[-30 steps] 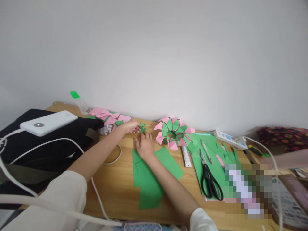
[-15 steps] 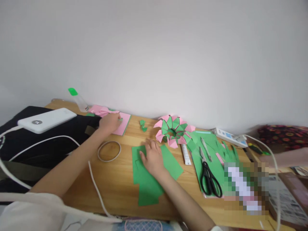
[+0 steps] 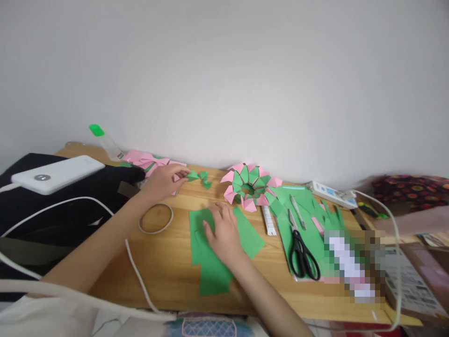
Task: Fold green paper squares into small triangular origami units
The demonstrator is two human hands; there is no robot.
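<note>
At the back left of the table, my left hand (image 3: 167,180) pinches a small folded green paper piece (image 3: 192,176) between thumb and fingers. Close beside that piece lie small green folded paper bits (image 3: 205,179). Pink folded paper (image 3: 149,160) and a pink sheet are behind and partly under this hand. Flat on overlapping green paper sheets (image 3: 213,279) rests my right hand (image 3: 224,229), its fingers apart. Just beyond it stands a ring-shaped pink and green folded-paper model (image 3: 253,180).
Black scissors (image 3: 302,257) and a cutter pen (image 3: 297,211) lie on a green sheet at right, beside a white tube (image 3: 269,220). A tape ring (image 3: 140,223), power bank (image 3: 58,174), glue bottle (image 3: 108,144) and power strip (image 3: 331,194) surround the work. Another person's arm (image 3: 414,222) shows at right.
My left hand has moved right, off the pink sheet, with the small green paper piece in its fingers. My right hand stays on the green sheets. The view has shifted slightly.
</note>
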